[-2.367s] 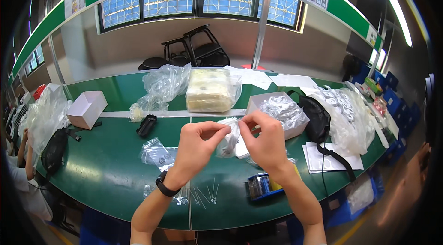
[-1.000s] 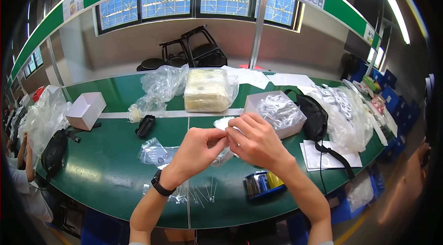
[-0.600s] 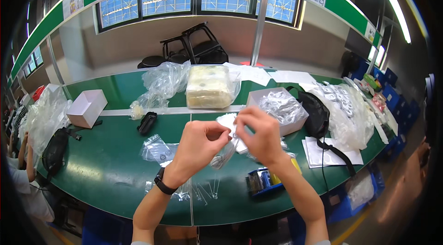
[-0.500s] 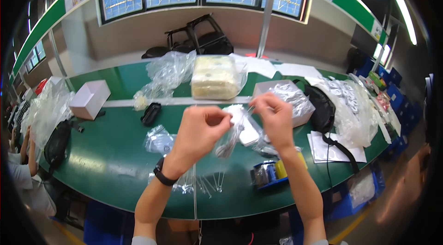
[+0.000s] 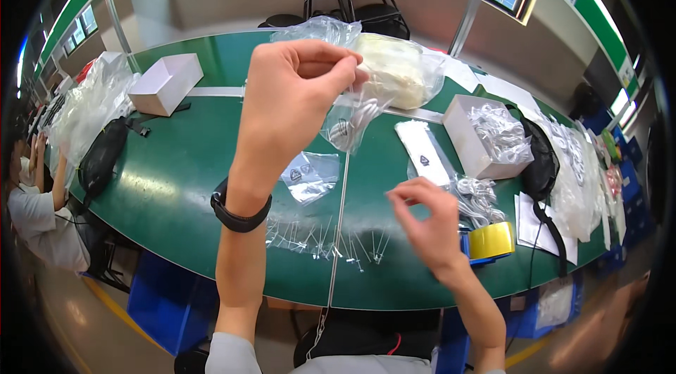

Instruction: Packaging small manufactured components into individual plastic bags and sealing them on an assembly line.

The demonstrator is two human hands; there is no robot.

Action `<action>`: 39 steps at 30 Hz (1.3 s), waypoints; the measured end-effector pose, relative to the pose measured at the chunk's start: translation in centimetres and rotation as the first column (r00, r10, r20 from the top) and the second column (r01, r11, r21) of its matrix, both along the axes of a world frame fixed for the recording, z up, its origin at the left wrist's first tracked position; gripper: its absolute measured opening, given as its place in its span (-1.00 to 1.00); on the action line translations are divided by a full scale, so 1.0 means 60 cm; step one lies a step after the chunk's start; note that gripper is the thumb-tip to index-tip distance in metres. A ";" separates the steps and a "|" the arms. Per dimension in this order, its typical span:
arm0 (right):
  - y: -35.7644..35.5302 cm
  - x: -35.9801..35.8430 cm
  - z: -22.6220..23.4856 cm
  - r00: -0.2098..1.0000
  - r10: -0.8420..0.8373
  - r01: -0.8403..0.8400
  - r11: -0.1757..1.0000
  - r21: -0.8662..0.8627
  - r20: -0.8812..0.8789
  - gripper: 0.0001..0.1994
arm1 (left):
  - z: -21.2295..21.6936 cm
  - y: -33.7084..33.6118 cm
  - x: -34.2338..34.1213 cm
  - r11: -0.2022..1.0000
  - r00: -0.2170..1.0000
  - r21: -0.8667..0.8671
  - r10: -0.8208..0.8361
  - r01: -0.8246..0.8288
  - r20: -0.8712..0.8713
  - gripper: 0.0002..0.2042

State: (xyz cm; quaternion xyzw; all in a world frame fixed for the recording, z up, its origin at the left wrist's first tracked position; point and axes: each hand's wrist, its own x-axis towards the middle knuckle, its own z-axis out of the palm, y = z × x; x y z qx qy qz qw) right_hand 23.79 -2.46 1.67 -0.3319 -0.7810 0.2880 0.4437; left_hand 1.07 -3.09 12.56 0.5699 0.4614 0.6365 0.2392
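I have my left hand (image 5: 296,85) raised with thumb and forefinger pinched on the top edge of a small clear bag (image 5: 350,119), which hangs just below those fingertips with a coiled white cable inside (I cannot make out whether its mouth is sealed). My right hand (image 5: 427,215) holds nothing: thumb and forefinger are curled near each other, apart, well below and to the right of the bag.

As I judge it, this bag is filled and about to be set aside. One packed bag (image 5: 310,175) already lies flat on the green table (image 5: 176,170) below my left fingers, and flat empty bags (image 5: 422,152) sit just beyond my right fingertips. More cables wait in the white box (image 5: 486,138) farther right, so plenty is left. A row of thin ties (image 5: 331,244) lies between my wrists.

Half a second ago both hands met on the bag; now the right has let go and dropped away, while the left has lifted the bag higher.
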 end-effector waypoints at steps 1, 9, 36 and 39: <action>-0.005 -0.012 -0.017 0.997 0.019 -0.028 0.992 0.119 0.073 -0.90 | 0.000 0.000 -0.005 1.000 1.000 0.005 0.007 -0.007 -0.005 -0.83; -0.056 -0.038 -0.094 0.876 0.072 -0.302 0.852 0.427 0.477 -0.78 | 0.009 -0.015 -0.022 0.996 1.000 0.083 -0.010 0.008 0.017 -0.82; -0.068 -0.058 -0.095 0.827 0.277 -0.327 0.945 0.019 0.489 -0.84 | -0.002 0.017 -0.019 1.000 1.000 -0.003 -0.009 0.009 -0.009 -0.85; -0.069 -0.079 -0.092 0.798 0.163 -0.235 0.971 0.051 0.581 -0.87 | -0.003 0.020 -0.017 0.999 0.999 0.011 -0.033 0.033 0.001 -0.85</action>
